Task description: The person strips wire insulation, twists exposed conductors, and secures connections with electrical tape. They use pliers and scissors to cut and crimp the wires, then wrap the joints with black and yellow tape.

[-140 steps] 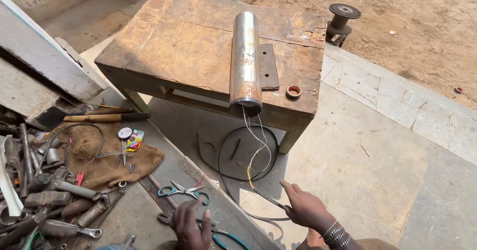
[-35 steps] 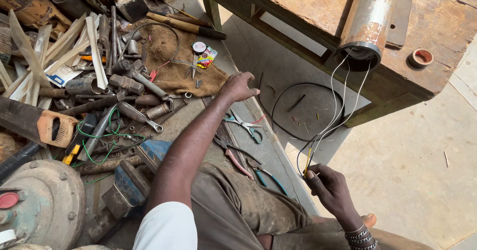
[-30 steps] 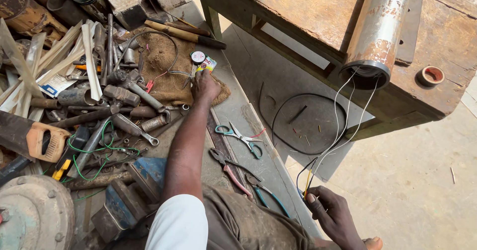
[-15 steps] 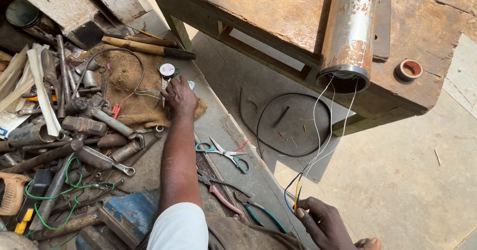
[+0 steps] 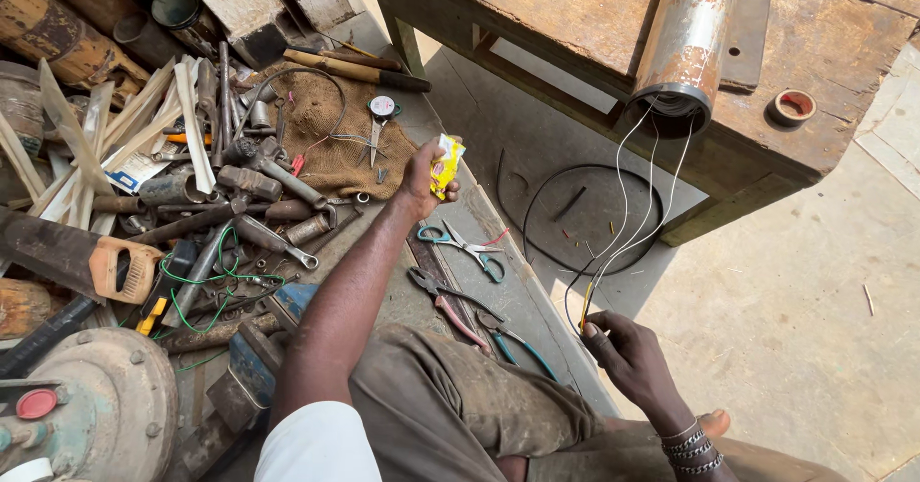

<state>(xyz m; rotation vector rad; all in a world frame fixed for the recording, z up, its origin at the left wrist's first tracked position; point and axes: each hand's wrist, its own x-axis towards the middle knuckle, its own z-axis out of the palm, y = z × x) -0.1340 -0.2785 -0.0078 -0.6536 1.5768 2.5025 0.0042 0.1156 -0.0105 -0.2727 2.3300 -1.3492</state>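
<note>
left hand [image 5: 425,173] pinching a small yellow packet [image 5: 445,164], raised just beside the burlap cloth [image 5: 335,137]. right hand [image 5: 628,355], well apart from the cloth, fingers pressed together on thin wires [image 5: 623,223] running up into the metal cylinder [image 5: 688,46].

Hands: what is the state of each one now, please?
Left hand: closed, holding a small yellow packet.
Right hand: closed, pinching thin wires.
</note>
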